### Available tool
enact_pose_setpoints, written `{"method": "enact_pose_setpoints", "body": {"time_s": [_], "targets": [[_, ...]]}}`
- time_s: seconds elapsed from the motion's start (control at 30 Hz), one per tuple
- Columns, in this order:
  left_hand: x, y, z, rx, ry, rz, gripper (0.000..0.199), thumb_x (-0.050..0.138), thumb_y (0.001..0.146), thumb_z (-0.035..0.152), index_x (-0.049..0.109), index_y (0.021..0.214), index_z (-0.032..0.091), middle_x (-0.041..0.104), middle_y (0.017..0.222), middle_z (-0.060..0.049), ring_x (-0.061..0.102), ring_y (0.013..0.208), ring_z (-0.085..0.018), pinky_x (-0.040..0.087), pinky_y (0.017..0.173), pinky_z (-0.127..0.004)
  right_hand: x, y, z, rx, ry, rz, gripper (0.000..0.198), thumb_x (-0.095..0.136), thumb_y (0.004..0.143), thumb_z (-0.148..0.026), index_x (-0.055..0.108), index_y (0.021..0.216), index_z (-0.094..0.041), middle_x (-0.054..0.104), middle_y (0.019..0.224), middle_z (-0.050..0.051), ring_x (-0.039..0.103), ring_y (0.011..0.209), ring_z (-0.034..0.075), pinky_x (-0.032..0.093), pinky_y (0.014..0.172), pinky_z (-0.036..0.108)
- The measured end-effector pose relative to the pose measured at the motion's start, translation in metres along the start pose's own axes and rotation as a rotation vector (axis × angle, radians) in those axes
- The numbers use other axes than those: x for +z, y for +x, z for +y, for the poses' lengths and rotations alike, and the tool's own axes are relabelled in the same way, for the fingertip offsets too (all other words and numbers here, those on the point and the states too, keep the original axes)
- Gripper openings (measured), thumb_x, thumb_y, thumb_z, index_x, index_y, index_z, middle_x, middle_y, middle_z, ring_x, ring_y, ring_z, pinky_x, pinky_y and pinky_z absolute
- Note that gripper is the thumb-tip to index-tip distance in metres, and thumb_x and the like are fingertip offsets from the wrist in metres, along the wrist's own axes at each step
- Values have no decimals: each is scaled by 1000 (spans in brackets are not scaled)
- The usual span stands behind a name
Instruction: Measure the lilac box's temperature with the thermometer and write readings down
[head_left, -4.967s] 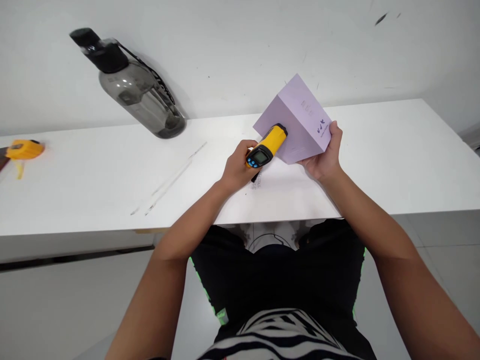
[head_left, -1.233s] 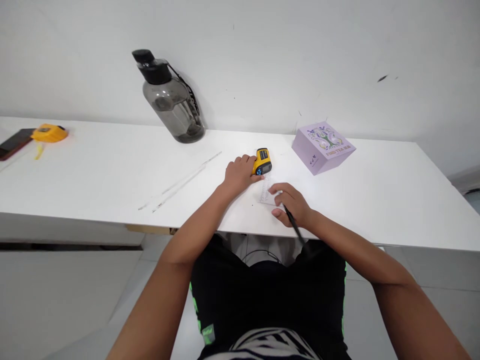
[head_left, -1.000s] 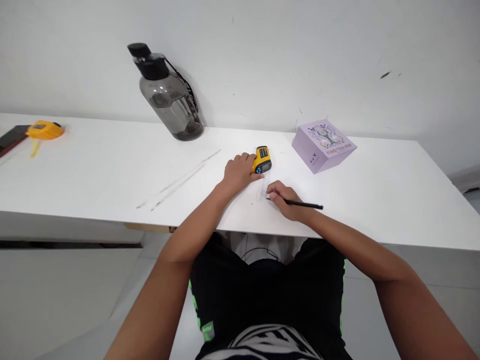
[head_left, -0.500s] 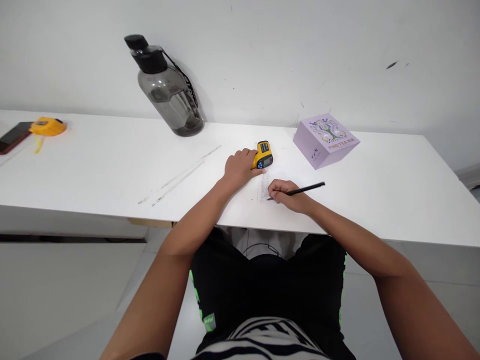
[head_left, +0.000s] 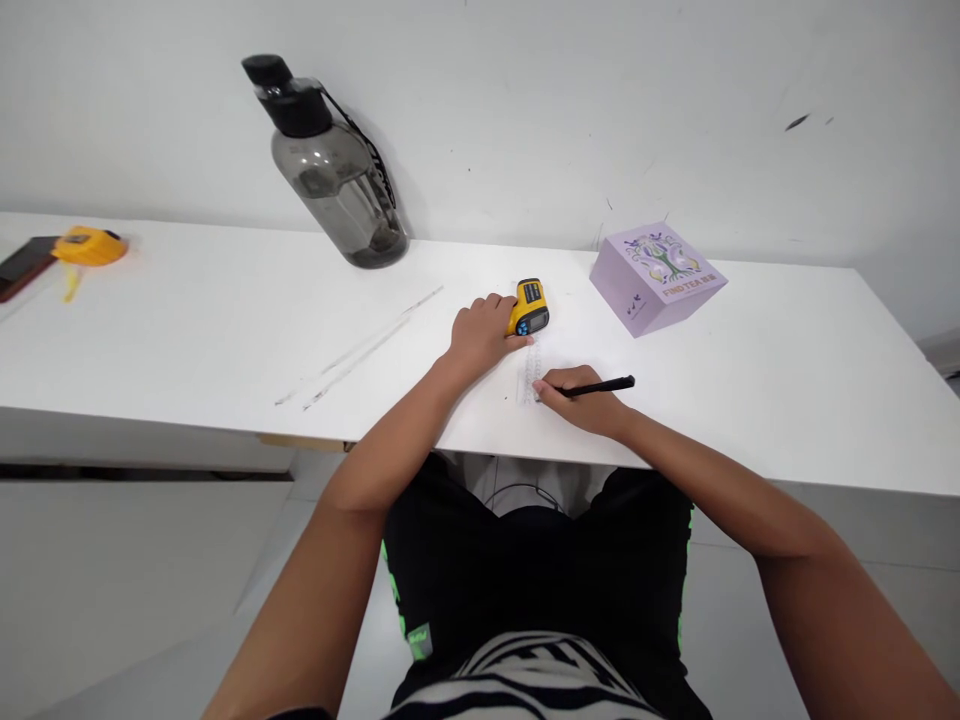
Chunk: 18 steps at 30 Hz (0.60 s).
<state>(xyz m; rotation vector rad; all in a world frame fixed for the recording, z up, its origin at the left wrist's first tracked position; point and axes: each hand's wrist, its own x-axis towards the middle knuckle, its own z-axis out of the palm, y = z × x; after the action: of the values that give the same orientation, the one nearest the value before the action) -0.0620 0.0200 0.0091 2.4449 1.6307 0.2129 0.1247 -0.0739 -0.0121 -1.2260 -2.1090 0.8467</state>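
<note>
My left hand (head_left: 484,330) is closed around a yellow-and-black infrared thermometer (head_left: 530,308) lying on the white table (head_left: 757,370). Its small screen and blue buttons face up; part of its body is hidden under my fingers. To the right and nearer to me, my right hand (head_left: 581,398) grips a black pen (head_left: 611,385). The pen slants, its back end pointing right, with the tip low by the tabletop and mostly hidden. Between thermometer and pen tip runs a narrow column of faint grey looped marks (head_left: 531,375).
A grey water bottle (head_left: 341,190) stands by the wall. At the far left, a yellow tape measure (head_left: 90,246) touches a dark phone-like slab (head_left: 26,265). A lilac tea box (head_left: 660,275) sits back right. Dark streaks (head_left: 360,350) mark the table left of my arm.
My right hand has turned the pen: its back end is lower and farther left. The left hand still holds the thermometer in place. The view has shifted slightly.
</note>
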Motion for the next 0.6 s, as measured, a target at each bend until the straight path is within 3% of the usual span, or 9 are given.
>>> {"method": "enact_pose_setpoints", "body": {"time_s": [0.27, 0.6], "targets": [[-3, -2, 2, 4, -10, -4, 60, 65, 92, 57, 51, 141, 25, 60, 139, -8, 56, 121, -29, 46, 92, -39, 1, 0, 2, -16, 21, -34, 41, 45, 99, -40, 37, 63, -21, 47, 59, -1, 44, 58, 12, 32, 59, 30], [-7, -3, 5, -13, 0, -25, 59, 65, 93, 56, 51, 141, 26, 59, 141, -9, 55, 123, -30, 46, 96, -40, 0, -1, -3, 1, -39, 19, 40, 44, 98, -37, 36, 63, -21, 48, 58, 0, 45, 58, 13, 32, 60, 30]]}}
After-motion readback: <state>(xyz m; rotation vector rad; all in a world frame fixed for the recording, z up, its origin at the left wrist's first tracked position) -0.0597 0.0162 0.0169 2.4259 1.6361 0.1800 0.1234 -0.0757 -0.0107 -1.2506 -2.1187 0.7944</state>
